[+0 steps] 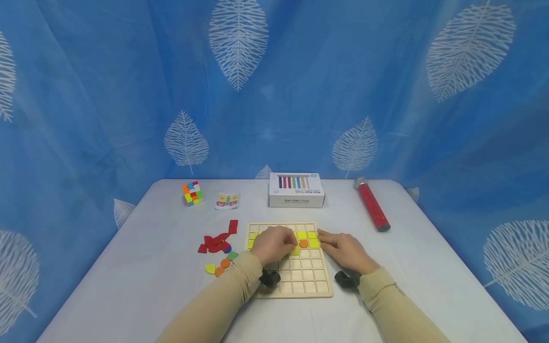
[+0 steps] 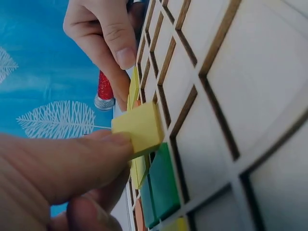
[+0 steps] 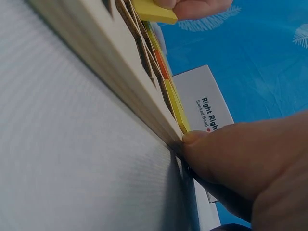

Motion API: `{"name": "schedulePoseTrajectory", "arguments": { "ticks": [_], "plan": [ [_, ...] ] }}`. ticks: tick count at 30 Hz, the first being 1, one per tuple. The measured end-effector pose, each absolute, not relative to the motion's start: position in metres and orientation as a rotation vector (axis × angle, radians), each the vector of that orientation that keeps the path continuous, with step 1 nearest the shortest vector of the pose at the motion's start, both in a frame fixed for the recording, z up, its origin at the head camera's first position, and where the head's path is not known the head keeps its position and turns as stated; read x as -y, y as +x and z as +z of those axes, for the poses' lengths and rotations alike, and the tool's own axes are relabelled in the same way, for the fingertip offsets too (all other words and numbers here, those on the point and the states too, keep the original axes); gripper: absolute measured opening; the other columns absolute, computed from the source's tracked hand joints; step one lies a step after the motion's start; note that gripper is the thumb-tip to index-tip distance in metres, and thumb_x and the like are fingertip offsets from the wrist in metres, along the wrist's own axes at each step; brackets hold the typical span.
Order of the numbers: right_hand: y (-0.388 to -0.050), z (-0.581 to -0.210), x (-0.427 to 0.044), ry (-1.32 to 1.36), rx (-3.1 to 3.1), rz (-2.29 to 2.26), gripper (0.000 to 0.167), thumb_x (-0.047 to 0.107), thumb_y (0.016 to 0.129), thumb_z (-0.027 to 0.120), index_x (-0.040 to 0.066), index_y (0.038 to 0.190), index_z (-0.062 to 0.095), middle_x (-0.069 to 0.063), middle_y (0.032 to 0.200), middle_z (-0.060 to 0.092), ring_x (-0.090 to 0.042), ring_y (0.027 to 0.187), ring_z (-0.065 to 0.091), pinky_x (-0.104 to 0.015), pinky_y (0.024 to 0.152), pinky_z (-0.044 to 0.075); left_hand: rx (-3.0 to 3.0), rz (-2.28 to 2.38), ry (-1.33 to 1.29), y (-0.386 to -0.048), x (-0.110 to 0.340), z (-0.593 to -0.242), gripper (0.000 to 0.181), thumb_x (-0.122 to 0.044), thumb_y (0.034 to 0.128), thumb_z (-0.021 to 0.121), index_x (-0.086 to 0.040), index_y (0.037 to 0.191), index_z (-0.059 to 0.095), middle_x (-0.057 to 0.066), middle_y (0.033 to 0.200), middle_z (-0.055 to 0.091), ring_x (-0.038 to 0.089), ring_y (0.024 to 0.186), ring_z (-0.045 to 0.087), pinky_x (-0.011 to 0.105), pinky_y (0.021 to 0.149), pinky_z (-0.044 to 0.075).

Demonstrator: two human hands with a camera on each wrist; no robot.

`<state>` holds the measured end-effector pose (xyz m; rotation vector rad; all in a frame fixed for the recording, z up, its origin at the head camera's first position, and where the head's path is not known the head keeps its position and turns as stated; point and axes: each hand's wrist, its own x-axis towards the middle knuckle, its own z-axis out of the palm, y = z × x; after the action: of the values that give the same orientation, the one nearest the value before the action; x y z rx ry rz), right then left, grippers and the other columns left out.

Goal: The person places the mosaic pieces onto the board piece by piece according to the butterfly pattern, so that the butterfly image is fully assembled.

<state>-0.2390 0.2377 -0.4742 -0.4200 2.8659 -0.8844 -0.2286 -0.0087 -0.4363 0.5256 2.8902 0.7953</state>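
Note:
My left hand (image 1: pixel 273 244) pinches a yellow square tile (image 2: pixel 139 129) between thumb and finger, just over the wooden grid board (image 1: pixel 315 287). Close to it, green tiles (image 2: pixel 163 186) sit in the board's cells. At the board's right edge, my right hand (image 1: pixel 346 250) lies with fingers extended, and its thumb (image 3: pixel 197 144) touches the rim. Yellow tiles (image 1: pixel 312 235) and an orange round piece (image 1: pixel 303 244) occupy cells in the upper rows. Part of those rows is hidden behind my left hand in the head view.
Left of the board lie loose red pieces (image 1: pixel 213 244), orange rounds (image 1: pixel 225 263) and a yellow quarter-round (image 1: pixel 210 269). Farther back are a puzzle cube (image 1: pixel 192 193), a pattern card (image 1: pixel 227 201), a white box (image 1: pixel 297 190) and a red microphone-like tube (image 1: pixel 374 207).

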Motion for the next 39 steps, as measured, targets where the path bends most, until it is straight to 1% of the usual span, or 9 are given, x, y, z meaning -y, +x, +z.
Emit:
{"name": "schedulePoseTrajectory", "arguments": {
  "ticks": [11, 13, 16, 19, 21, 26, 30, 34, 39],
  "plan": [
    [-0.241, -0.478, -0.239, -0.426, -2.868, -0.902, 0.046, 0.034, 0.101, 0.065, 0.021, 0.145, 0.060, 0.009, 0.153, 0.053, -0.032, 0.144, 0.048, -0.057, 0.116, 0.037, -2.969, 0.646, 0.638, -0.228, 0.008, -0.443, 0.010, -0.018, 0.0883, 0.078, -0.027, 0.086, 0.084, -0.016, 0.083, 0.072, 0.004, 0.076, 0.058, 0.026, 0.068, 0.049],
    [-0.241, -0.479, -0.238, -0.424, -2.869, -0.906, 0.046, 0.035, 0.101, 0.065, 0.021, 0.144, 0.060, 0.009, 0.153, 0.053, -0.032, 0.144, 0.048, -0.058, 0.116, 0.037, -2.980, 0.641, 0.642, -0.225, 0.009, -0.443, 0.010, -0.019, 0.0886, 0.078, -0.027, 0.088, 0.084, -0.016, 0.085, 0.073, 0.004, 0.078, 0.060, 0.026, 0.069, 0.050],
    [-0.240, -0.481, -0.238, -0.423, -2.868, -0.905, 0.046, 0.035, 0.101, 0.065, 0.022, 0.144, 0.060, 0.009, 0.153, 0.053, -0.033, 0.144, 0.048, -0.057, 0.116, 0.037, -2.974, 0.694, 0.599, -0.218, 0.019, -0.439, 0.008, -0.022, 0.0902, 0.079, -0.025, 0.095, 0.084, -0.013, 0.096, 0.076, 0.008, 0.091, 0.066, 0.031, 0.078, 0.054],
    [-0.239, -0.482, -0.238, -0.423, -2.869, -0.891, 0.047, 0.037, 0.100, 0.065, 0.023, 0.145, 0.060, 0.010, 0.153, 0.052, -0.033, 0.145, 0.047, -0.058, 0.116, 0.036, -2.961, 0.796, 0.467, -0.208, 0.042, -0.431, 0.014, -0.025, 0.0905, 0.080, -0.023, 0.104, 0.083, -0.007, 0.107, 0.076, 0.017, 0.105, 0.066, 0.039, 0.090, 0.054],
    [-0.239, -0.482, -0.238, -0.429, -2.874, -0.881, 0.047, 0.037, 0.100, 0.065, 0.023, 0.145, 0.059, 0.009, 0.154, 0.052, -0.034, 0.145, 0.047, -0.059, 0.116, 0.036, -2.954, 0.888, 0.337, -0.203, 0.066, -0.426, 0.017, -0.026, 0.0904, 0.080, -0.022, 0.107, 0.082, -0.004, 0.111, 0.075, 0.020, 0.106, 0.064, 0.043, 0.092, 0.054],
    [-0.240, -0.479, -0.239, -0.450, -2.872, -0.854, 0.049, 0.039, 0.101, 0.064, 0.023, 0.147, 0.058, 0.009, 0.155, 0.050, -0.035, 0.145, 0.046, -0.061, 0.116, 0.035, -2.969, 1.031, 0.023, -0.194, 0.141, -0.422, 0.021, -0.025, 0.0915, 0.079, -0.018, 0.111, 0.081, -0.002, 0.106, 0.074, 0.018, 0.093, 0.060, 0.037, 0.081, 0.055],
    [-0.240, -0.479, -0.238, -0.445, -2.879, -0.846, 0.049, 0.038, 0.101, 0.064, 0.021, 0.147, 0.058, 0.008, 0.155, 0.051, -0.035, 0.146, 0.045, -0.061, 0.116, 0.035, -2.901, 1.083, -0.095, -0.183, 0.192, -0.433, 0.022, -0.028, 0.0904, 0.080, -0.016, 0.109, 0.080, -0.002, 0.101, 0.072, 0.018, 0.091, 0.060, 0.032, 0.073, 0.054],
    [-0.240, -0.474, -0.242, -0.410, -2.880, -0.848, 0.050, 0.038, 0.101, 0.064, 0.021, 0.147, 0.057, 0.007, 0.155, 0.051, -0.035, 0.147, 0.044, -0.060, 0.116, 0.036, -2.789, 1.106, -0.101, -0.175, 0.210, -0.446, 0.028, -0.032, 0.0845, 0.085, -0.016, 0.105, 0.077, -0.001, 0.096, 0.068, 0.019, 0.091, 0.059, 0.034, 0.075, 0.055],
    [-0.239, -0.472, -0.239, -0.417, -2.854, -0.867, 0.050, 0.039, 0.101, 0.064, 0.021, 0.148, 0.056, 0.006, 0.155, 0.050, -0.036, 0.146, 0.044, -0.060, 0.116, 0.035, -2.854, 1.013, -0.107, -0.170, 0.200, -0.457, 0.035, -0.036, 0.0774, 0.090, -0.021, 0.105, 0.074, -0.004, 0.094, 0.065, 0.017, 0.088, 0.057, 0.033, 0.076, 0.052]
  ]
}}
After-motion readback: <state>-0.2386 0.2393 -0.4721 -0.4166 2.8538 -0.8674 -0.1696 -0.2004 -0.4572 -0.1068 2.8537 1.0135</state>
